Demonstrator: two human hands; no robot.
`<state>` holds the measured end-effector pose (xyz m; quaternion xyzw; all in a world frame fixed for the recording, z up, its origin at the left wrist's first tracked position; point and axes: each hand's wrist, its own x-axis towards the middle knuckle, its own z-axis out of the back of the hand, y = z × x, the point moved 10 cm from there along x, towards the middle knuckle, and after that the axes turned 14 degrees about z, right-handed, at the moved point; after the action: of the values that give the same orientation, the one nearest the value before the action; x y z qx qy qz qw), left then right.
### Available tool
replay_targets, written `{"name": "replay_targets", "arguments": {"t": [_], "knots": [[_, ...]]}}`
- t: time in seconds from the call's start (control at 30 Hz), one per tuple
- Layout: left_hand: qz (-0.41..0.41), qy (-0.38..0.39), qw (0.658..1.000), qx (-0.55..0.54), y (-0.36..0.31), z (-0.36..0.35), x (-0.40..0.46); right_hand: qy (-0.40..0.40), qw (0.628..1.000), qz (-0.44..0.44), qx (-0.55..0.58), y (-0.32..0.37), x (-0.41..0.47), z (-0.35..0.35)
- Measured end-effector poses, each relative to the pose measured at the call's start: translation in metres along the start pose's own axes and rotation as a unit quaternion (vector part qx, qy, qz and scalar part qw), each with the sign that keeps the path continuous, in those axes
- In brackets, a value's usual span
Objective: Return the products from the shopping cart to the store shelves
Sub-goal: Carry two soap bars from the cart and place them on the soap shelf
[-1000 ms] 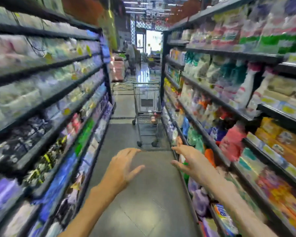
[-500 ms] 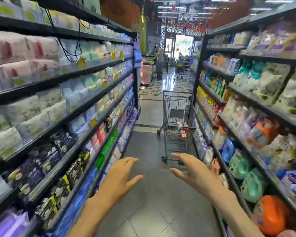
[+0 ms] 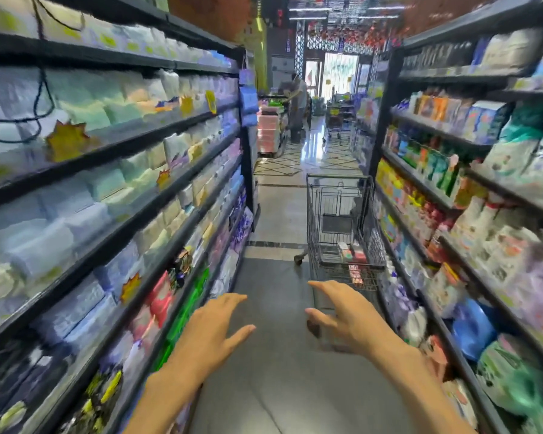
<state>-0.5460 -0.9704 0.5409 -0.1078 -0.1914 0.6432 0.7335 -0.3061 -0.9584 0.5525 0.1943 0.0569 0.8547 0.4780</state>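
Note:
A metal shopping cart (image 3: 339, 195) stands ahead in the aisle, close against the right shelves, with a few small red and white packages (image 3: 351, 256) in its basket. My left hand (image 3: 213, 333) reaches forward over the grey floor, fingers spread, holding nothing. My right hand (image 3: 348, 321) is also stretched out with fingers apart and empty, just short of the cart's near end. Neither hand touches the cart.
Tall shelves of tissue packs (image 3: 113, 170) line the left side. Shelves of detergent bags and bottles (image 3: 470, 233) line the right. A person (image 3: 298, 104) stands far down the aisle near stacked pink goods (image 3: 268, 133) and another cart (image 3: 336, 123).
The view has swung left and advanced along the aisle, so the cart is nearer and larger. Both hands stay open and outstretched, now closer to the cart.

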Motion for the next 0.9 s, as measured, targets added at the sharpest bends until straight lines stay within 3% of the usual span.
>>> {"name": "replay_targets", "arguments": {"t": [0.43,0.9], "knots": [[-0.087,0.046,0.995,0.001,0.002,-0.058,0.364,-0.015,0.995,-0.095,-0.023,-0.213,0.246,-0.01],[-0.255,0.153,0.955,0.017,-0.133,-0.188,0.688,-0.065,0.963,-0.261,-0.034,-0.473,0.368,0.022]]}}
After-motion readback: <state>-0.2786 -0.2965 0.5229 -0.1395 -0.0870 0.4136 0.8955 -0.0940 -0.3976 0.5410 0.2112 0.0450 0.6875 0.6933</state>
